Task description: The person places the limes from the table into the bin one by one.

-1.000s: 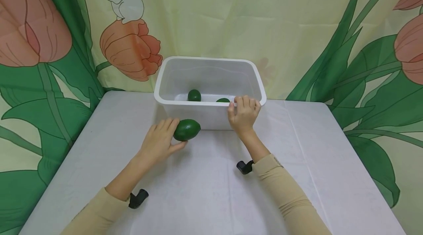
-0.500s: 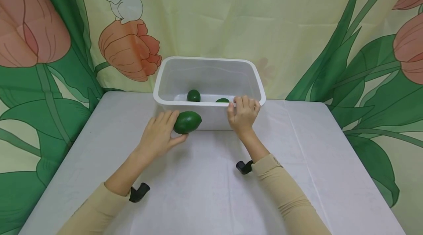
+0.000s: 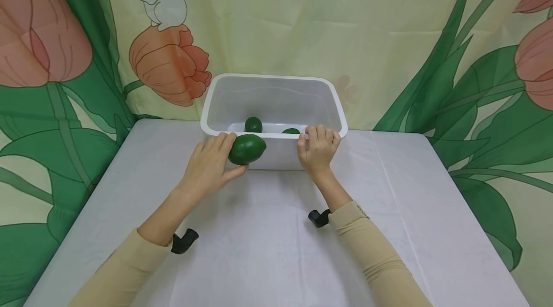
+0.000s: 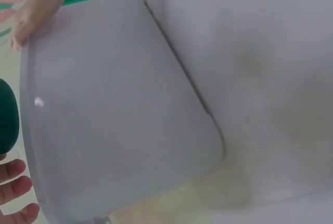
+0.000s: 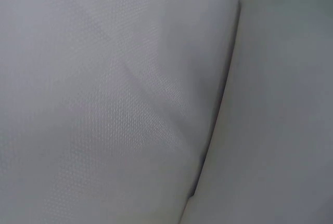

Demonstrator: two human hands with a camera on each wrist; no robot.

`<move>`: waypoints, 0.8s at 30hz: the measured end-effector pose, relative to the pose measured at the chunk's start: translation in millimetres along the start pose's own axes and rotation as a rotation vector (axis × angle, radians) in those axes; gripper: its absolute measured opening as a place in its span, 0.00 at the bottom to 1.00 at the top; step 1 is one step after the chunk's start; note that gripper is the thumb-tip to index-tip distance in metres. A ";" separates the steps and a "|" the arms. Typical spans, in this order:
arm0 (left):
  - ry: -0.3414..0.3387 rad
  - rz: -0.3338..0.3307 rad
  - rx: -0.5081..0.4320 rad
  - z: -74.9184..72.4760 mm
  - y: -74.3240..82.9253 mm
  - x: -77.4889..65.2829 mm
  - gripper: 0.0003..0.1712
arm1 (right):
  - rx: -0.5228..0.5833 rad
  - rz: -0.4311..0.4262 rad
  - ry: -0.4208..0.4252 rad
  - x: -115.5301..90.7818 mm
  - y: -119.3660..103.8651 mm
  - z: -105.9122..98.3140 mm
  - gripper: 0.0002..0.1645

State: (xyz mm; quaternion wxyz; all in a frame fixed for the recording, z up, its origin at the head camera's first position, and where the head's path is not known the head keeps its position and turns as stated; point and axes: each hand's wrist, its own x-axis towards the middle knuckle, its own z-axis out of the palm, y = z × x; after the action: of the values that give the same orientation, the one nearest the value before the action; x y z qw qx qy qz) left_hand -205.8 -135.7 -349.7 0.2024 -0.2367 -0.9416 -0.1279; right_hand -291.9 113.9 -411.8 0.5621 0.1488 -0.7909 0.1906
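In the head view my left hand (image 3: pixel 208 165) grips a smooth dark green oval fruit (image 3: pixel 247 149) with a pointed end, thumb below and fingers above. It is held in front of the near rim of a white plastic bin (image 3: pixel 281 154). My right hand (image 3: pixel 318 149) holds that rim near its right corner, fingers hooked over the edge. Inside the bin lie two more green fruits, one at the left (image 3: pixel 253 124) and one partly hidden by the rim (image 3: pixel 291 131). The left wrist view shows the held fruit (image 4: pixel 8 117) at its left edge, beside the bin wall.
The bin stands at the far edge of a table with a white cloth (image 3: pixel 259 249). Behind hangs a pale yellow curtain (image 3: pixel 276 19) printed with tulips and leaves. A black wrist device (image 3: pixel 185 241) sits by the left cuff, another (image 3: pixel 318 218) by the right.
My left hand has risen with the green fruit, from below the rim's level up towards the bin's near rim. The right hand and the bin stay where they were.
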 end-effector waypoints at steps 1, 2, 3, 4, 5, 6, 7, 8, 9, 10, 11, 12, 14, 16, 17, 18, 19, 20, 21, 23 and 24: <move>-0.001 -0.002 0.002 -1.0 0.1 1.8 0.37 | 0.002 0.000 0.001 0.1 0.1 -0.2 0.11; -0.002 -0.003 0.001 -1.9 0.1 3.5 0.37 | 0.002 0.000 0.002 0.1 0.2 -0.5 0.12; -0.003 -0.002 0.001 -3.1 0.1 5.3 0.37 | 0.002 -0.001 0.002 0.1 0.4 -0.5 0.12; -0.004 -0.003 0.001 -4.4 0.1 6.9 0.37 | 0.005 -0.001 0.002 0.0 0.4 -0.6 0.12; -0.007 -0.003 0.000 -5.6 0.0 8.6 0.37 | 0.006 -0.001 0.002 0.0 0.5 -0.5 0.12; -0.008 -0.005 -0.003 -6.8 -0.1 10.3 0.37 | 0.006 -0.001 0.003 -0.2 0.7 -0.3 0.12; -0.011 -0.008 -0.007 -7.9 -0.2 11.8 0.37 | 0.004 -0.001 0.003 -0.6 1.0 0.0 0.12; -0.016 -0.012 -0.009 -9.1 -0.2 13.4 0.37 | 0.002 -0.001 0.002 -0.8 1.0 0.2 0.12; -0.021 -0.017 -0.010 -10.3 -0.2 14.9 0.37 | 0.003 -0.001 0.002 -0.9 1.2 0.5 0.12; -0.025 -0.022 -0.012 -11.4 -0.4 16.5 0.36 | 0.004 -0.001 0.002 -1.0 1.2 0.7 0.11; -0.029 -0.027 -0.012 -12.4 -0.5 18.1 0.36 | 0.004 -0.001 0.004 -1.2 1.4 1.1 0.11; -0.031 -0.032 -0.012 -13.5 -0.6 19.8 0.36 | 0.003 -0.002 0.007 -1.4 1.5 1.4 0.11; -0.029 -0.037 -0.007 -15.9 -1.1 23.4 0.37 | 0.003 -0.003 0.013 -1.5 1.6 1.8 0.12; -0.022 -0.043 -0.005 -18.5 -2.0 27.5 0.37 | 0.003 -0.005 0.018 -1.4 1.4 2.0 0.13; -0.020 -0.047 -0.004 -19.7 -2.4 29.4 0.37 | 0.002 -0.005 0.020 -1.3 1.3 2.1 0.14; -0.018 -0.052 -0.006 -20.9 -3.1 31.3 0.37 | -0.001 -0.007 0.022 -1.2 1.2 2.1 0.15; -0.016 -0.056 -0.005 -22.1 -3.9 33.4 0.38 | -0.003 -0.009 0.022 -1.0 1.2 2.2 0.15; -0.015 -0.060 -0.008 -23.1 -4.5 35.3 0.38 | -0.004 -0.011 0.023 -0.7 1.1 2.1 0.14; -0.013 -0.065 -0.013 -24.0 -5.1 37.2 0.38 | -0.005 -0.012 0.025 -0.6 1.1 2.1 0.14; -0.006 -0.068 -0.021 -24.9 -6.5 41.3 0.38 | -0.005 -0.014 0.029 -0.1 1.1 2.0 0.12; -0.002 -0.067 -0.024 -25.2 -7.2 43.3 0.38 | -0.004 -0.015 0.030 0.1 1.2 2.0 0.11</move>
State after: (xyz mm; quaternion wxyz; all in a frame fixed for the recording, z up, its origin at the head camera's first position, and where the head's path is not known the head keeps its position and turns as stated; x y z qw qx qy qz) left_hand -236.2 -133.3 -309.2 0.1945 -0.2075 -0.9476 -0.1456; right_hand -294.1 114.0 -412.4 0.5756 0.1507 -0.7816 0.1872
